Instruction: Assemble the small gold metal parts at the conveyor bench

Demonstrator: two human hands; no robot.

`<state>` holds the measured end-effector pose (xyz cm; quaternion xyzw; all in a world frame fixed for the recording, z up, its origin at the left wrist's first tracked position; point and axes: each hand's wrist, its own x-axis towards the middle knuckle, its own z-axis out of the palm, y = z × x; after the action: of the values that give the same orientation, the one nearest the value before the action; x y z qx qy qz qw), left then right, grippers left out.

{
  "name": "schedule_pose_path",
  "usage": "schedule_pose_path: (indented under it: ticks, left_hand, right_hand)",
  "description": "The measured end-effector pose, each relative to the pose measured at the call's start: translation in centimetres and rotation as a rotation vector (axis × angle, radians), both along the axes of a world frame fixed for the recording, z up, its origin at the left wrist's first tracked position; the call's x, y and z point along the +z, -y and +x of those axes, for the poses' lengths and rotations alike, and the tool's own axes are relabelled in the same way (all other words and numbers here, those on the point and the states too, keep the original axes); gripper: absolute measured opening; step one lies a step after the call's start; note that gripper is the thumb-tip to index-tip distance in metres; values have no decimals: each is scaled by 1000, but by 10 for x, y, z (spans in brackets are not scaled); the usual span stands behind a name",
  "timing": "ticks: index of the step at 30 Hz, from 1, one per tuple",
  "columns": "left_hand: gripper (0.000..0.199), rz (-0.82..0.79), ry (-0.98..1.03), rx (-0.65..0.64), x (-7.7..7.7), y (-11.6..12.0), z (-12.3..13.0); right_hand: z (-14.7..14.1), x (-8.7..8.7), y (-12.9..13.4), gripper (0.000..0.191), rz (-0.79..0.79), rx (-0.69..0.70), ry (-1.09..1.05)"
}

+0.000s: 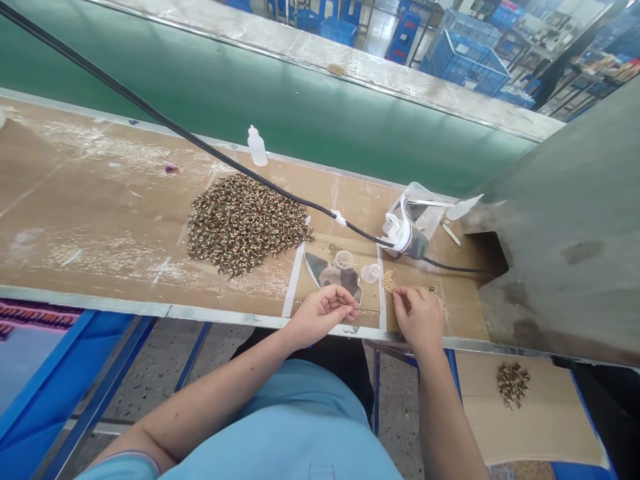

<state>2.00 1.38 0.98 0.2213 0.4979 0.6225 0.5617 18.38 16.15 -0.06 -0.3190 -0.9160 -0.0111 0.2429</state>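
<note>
Two fingertip pinches are formed at the front edge of a cardboard-topped bench (100,200): the left hand (323,315) and the right hand (417,320) are both closed to a tight pinch, and anything held is too small to tell. A small pile of gold beads (389,281) lies just beside the right fingertips (399,295) (a far larger heap of dark-and-gold rings (245,223) is spread farther left), near a clear plastic dish (371,273).

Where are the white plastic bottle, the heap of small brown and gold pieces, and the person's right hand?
White plastic bottle (257,148): head view, on its body.
Heap of small brown and gold pieces (245,225): head view, on the heap's middle.
Right hand (419,320): head view, on the back of the hand.
</note>
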Motion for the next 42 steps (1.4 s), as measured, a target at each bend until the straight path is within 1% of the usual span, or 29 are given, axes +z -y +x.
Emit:
schedule_pose_path:
  ticks: [3,7,10,13,16,20,25,32,35,40,42]
  left_hand:
    - [22,5,14,3,-1,0,0]
    - [24,9,43,10,-3,-1,-1]
    - [28,5,71,7,-5,-2,0]
    - [34,-9,102,13,-7,-3,1]
    - [40,-18,149,27,-6,-4,1]
    - [43,-7,199,45,-5,-4,1]
    - [45,-2,223,53,-5,-5,0]
    - [44,20,216,58,-4,-4,-1]
    - [43,32,199,58,-4,-4,-1]
    - [44,35,177,54,-6,-4,0]
    - [44,33,162,53,-7,-4,1]
  right_hand:
    - [1,-2,-1,24,-4,-1,11]
    - [1,1,3,20,-84,8,-47]
    - [-5,10,17,17,-156,58,-145]
    - [-18,18,36,12,-183,140,-199]
    - [-33,21,50,9,-172,223,-215]
    - [-43,18,57,7,-139,260,-193]
    - [-43,16,59,5,-87,268,-206]
    - [-43,17,64,13,-68,308,-245]
    - [-42,16,65,13,-116,301,-272]
    - [-39,15,65,8,-318,228,-321]
    - [-38,16,64,8,-355,210,-324]
